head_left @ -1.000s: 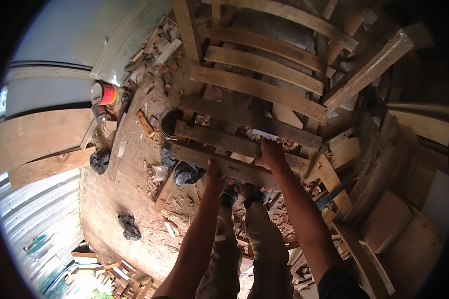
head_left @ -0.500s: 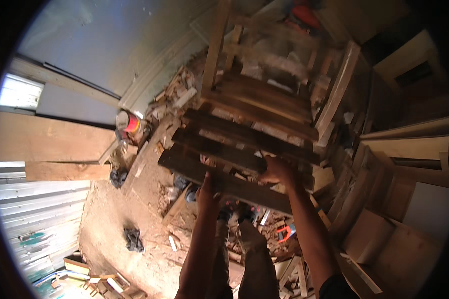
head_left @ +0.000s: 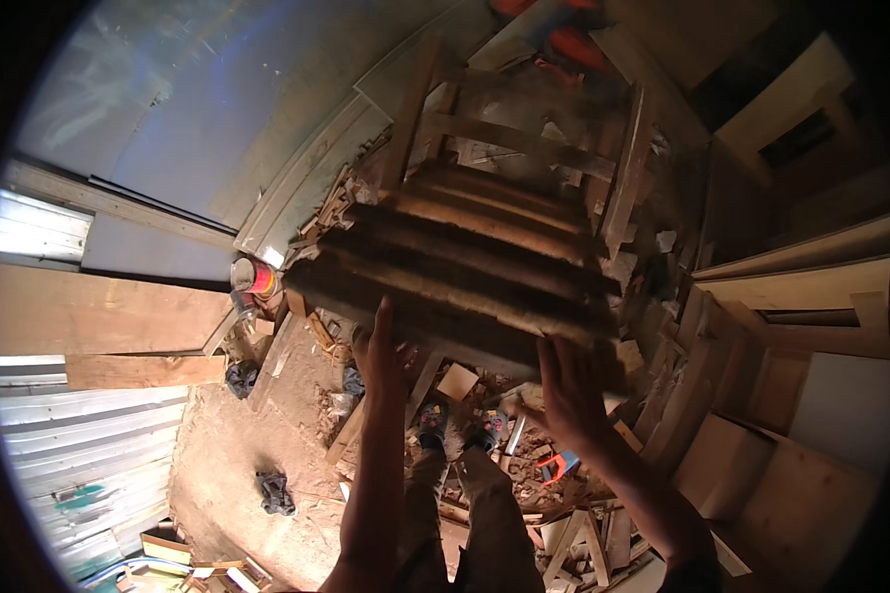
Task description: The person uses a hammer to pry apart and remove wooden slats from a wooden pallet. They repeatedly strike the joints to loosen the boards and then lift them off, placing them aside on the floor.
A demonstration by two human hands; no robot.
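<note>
In the head view I have the wooden frame at the centre of the picture, tilted, its near edge seemingly raised off the floor. My left hand has its grip closed at the edge of the near slat, one digit lying up along the wood. My right hand has its fingers laid against the same slat, farther right; how tightly that grip closes, I cannot tell.

As far as I can judge, the main body is together: a row of slats already spans the frame, and two posts rise toward the upper part of the picture, with a crosspiece between them. The lifting looks partly done, and setting it down is left. Wide gaps show between the posts, but whether more boards belong there, I cannot say.

The slats are dark and blurred, so I make out no fastenings. The undersides, and any fingers behind the near slat, are hidden. The frame's right end fades into shadow, the orange things at the top are cut off, and my forearms leave by the lower edge.
</note>
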